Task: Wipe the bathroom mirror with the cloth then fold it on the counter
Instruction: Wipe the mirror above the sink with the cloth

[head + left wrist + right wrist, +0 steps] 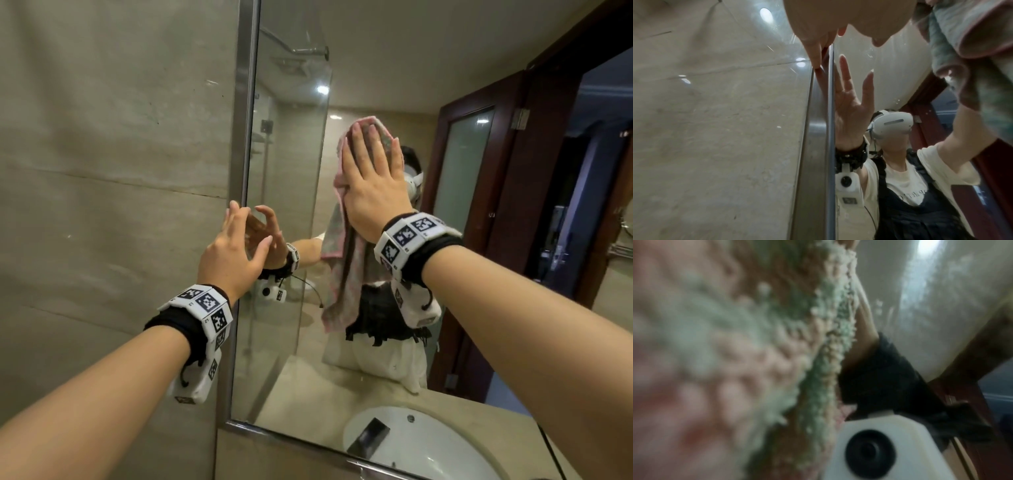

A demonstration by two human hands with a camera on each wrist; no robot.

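Observation:
A pink and green cloth (337,236) is spread on the bathroom mirror (291,154). My right hand (373,178) presses it flat against the glass with straight fingers, and its lower part hangs down below the palm. In the right wrist view the cloth (715,353) fills the left as a blur. My left hand (239,240) is lower left, fingers spread and loosely bent, holding nothing. Its fingertips (816,60) touch the mirror's metal frame (818,129). The cloth (972,40) shows at the upper right of the left wrist view.
A beige tiled wall (102,171) runs left of the metal frame (245,102). The mirror reflects a white sink (421,445), a beige counter, a dark wooden door (479,171) and the person. The frame's bottom edge lies at the lower middle.

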